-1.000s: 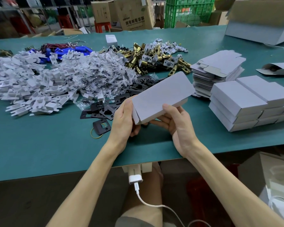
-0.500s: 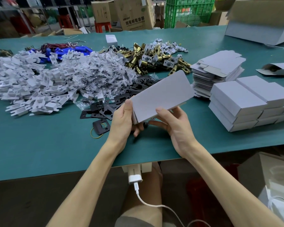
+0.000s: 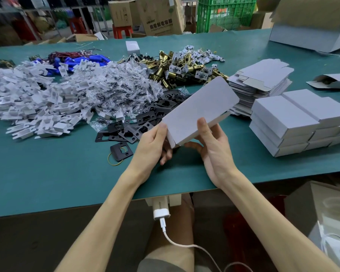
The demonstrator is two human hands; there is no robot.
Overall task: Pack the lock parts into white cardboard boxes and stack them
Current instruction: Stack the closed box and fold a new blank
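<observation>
1. Several heaps of lock parts are spread over the green table (image 3: 47, 173): white plastic pieces (image 3: 33, 107), bagged screws (image 3: 114, 95), brass latches (image 3: 175, 69), black plates (image 3: 145, 118); much is judged left to pack.
2. Closed boxes (image 3: 294, 122) are stacked at right, beside flat blanks (image 3: 261, 79).
3. One white box (image 3: 198, 110) is held above the table, gripped by left hand (image 3: 151, 142) and right hand (image 3: 214, 144), fingers closed round its near end.

One head-worn wide-angle view looks forward and down, close over the green table (image 3: 47, 173).
</observation>
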